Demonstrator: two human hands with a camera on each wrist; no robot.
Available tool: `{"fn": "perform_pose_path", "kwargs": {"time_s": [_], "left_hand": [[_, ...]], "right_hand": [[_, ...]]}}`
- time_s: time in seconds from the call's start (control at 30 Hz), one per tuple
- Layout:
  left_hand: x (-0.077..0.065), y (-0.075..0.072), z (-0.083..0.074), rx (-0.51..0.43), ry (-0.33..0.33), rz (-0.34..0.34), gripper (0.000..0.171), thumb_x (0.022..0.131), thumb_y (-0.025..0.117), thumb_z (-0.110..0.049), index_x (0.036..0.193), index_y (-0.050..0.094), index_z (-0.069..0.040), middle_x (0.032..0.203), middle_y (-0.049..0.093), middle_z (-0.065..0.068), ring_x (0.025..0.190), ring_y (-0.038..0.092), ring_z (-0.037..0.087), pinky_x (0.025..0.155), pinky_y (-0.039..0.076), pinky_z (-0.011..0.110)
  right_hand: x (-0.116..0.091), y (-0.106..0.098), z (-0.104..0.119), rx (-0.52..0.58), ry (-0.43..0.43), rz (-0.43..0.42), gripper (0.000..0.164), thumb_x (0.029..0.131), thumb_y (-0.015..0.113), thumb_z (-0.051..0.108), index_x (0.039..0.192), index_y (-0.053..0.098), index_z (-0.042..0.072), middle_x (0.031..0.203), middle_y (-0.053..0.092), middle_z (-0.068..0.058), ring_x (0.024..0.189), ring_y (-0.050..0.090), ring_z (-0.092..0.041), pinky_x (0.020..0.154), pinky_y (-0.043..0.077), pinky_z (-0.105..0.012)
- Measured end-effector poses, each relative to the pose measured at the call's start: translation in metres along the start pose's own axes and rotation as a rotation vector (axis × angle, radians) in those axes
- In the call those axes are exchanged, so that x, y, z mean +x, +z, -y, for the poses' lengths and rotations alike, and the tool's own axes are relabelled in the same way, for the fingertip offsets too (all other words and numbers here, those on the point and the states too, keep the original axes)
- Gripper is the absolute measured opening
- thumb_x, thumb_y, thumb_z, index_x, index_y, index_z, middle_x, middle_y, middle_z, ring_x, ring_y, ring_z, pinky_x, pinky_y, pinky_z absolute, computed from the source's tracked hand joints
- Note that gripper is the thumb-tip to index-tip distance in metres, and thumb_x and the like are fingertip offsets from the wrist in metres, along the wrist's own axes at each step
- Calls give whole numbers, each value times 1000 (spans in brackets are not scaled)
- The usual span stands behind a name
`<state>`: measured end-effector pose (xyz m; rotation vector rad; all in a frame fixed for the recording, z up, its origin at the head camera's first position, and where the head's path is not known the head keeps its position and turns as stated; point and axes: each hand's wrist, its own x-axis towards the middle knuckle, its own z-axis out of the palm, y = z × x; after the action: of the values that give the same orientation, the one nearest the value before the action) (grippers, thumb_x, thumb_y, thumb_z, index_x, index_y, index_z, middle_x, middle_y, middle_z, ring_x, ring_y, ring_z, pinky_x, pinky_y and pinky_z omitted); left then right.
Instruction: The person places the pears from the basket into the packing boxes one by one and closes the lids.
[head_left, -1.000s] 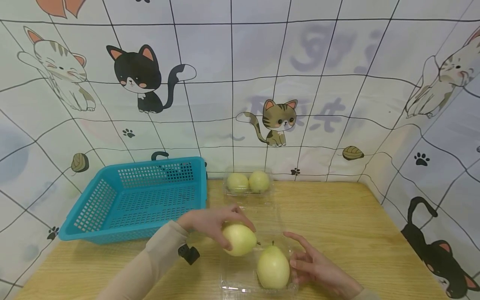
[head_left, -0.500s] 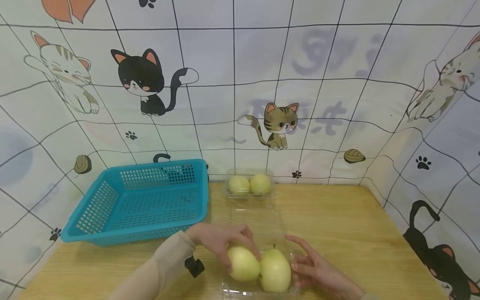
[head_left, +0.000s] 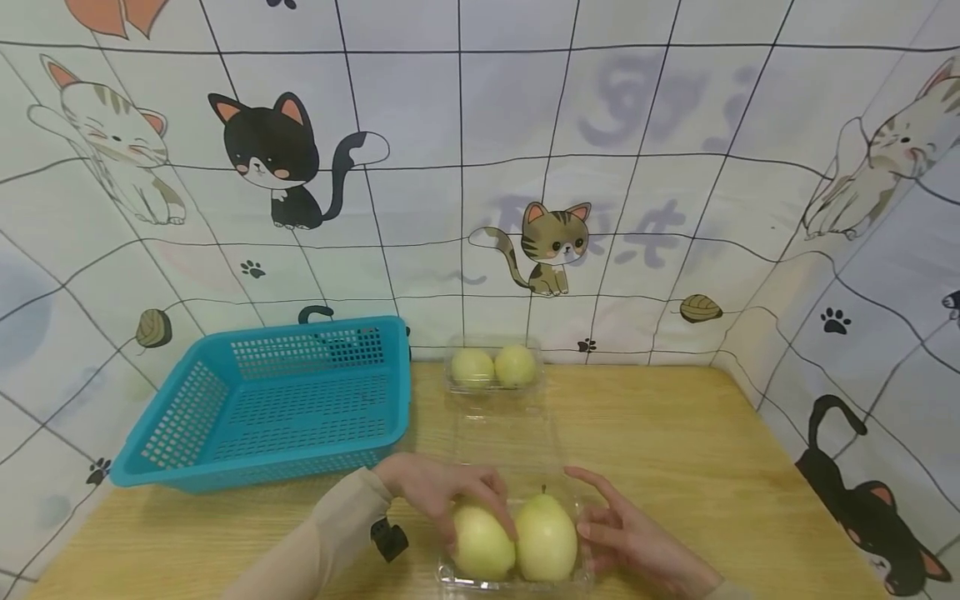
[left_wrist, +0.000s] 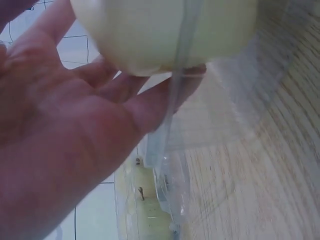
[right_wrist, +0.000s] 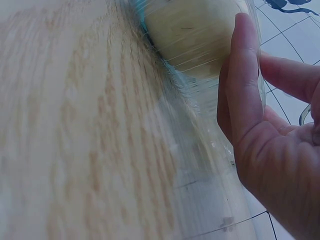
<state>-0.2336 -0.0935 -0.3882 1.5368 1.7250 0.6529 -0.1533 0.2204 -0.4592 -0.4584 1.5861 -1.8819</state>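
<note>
Two pale yellow-green pears lie side by side in the near half of an opened clear plastic clamshell box (head_left: 480, 583) at the front middle of the table. My left hand (head_left: 448, 492) grips the left pear (head_left: 483, 546) from above, fingers and thumb spread around it; the left wrist view shows this pear behind the clear wall. The right pear (head_left: 546, 537) stands beside it with its stem up. Along the box's right wall lies my right hand (head_left: 630, 533), its fingers extended against the plastic, as the right wrist view also shows.
The box's clear lid (head_left: 506, 433) lies folded back towards the wall. Behind it, a second clear box (head_left: 495, 387) holds two pears. A blue plastic basket (head_left: 300, 454) stands at the left on the wooden table (head_left: 660, 442). A cat-print sheet (head_left: 420, 275) hangs behind.
My left hand has brought its pear down towards me, into the box's left side next to the other pear. The right hand has stayed at the right wall.
</note>
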Motion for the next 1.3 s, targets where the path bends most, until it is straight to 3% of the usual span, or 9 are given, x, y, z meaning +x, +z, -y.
{"fn": "perform_pose_path", "kwargs": {"time_s": [0.47, 0.63, 0.8, 0.93, 1.1, 1.3], "left_hand": [[-1, 4, -3, 44, -20, 29, 69, 72, 73, 6, 137, 52, -7, 137, 45, 7, 129, 33, 5, 106, 29, 29], [-7, 3, -4, 13, -10, -37, 65, 78, 74, -4, 139, 50, -7, 145, 40, 13, 134, 32, 10, 108, 28, 31], [-9, 4, -7, -30, -5, -113, 49, 86, 71, -10, 132, 56, -8, 141, 45, 13, 131, 36, 9, 107, 31, 30], [-5, 8, -11, 53, -55, -165, 41, 85, 73, -10, 125, 61, -10, 131, 54, 5, 123, 42, 5, 103, 34, 27], [1, 11, -16, 153, -111, -182, 43, 80, 77, -11, 121, 63, -13, 125, 57, -3, 117, 44, 3, 99, 35, 24], [2, 14, -17, 156, -140, -197, 44, 78, 79, -10, 119, 65, -14, 122, 56, -4, 114, 45, 2, 97, 36, 23]], "right_hand": [[1, 1, -1, 27, 3, 7, 70, 100, 48, 3, 154, 5, 20, 101, 57, -7, 90, 57, -17, 79, 55, -40], [-1, 1, -2, 11, 3, -4, 71, 100, 49, 4, 154, 6, 21, 101, 57, -8, 90, 57, -17, 79, 54, -41], [-1, -1, -1, 4, -3, -17, 71, 100, 50, 4, 154, 8, 22, 103, 57, -9, 90, 58, -18, 80, 54, -44], [-1, 0, 0, -1, 3, -26, 71, 99, 51, 5, 154, 8, 22, 102, 56, -8, 89, 58, -18, 81, 54, -44], [0, 2, 1, -13, 4, -41, 72, 99, 52, 5, 154, 10, 22, 100, 56, -8, 88, 59, -19, 80, 54, -45], [0, 2, 0, -12, -3, -34, 71, 99, 51, 4, 154, 10, 22, 99, 56, -7, 88, 58, -19, 80, 54, -44]]}}
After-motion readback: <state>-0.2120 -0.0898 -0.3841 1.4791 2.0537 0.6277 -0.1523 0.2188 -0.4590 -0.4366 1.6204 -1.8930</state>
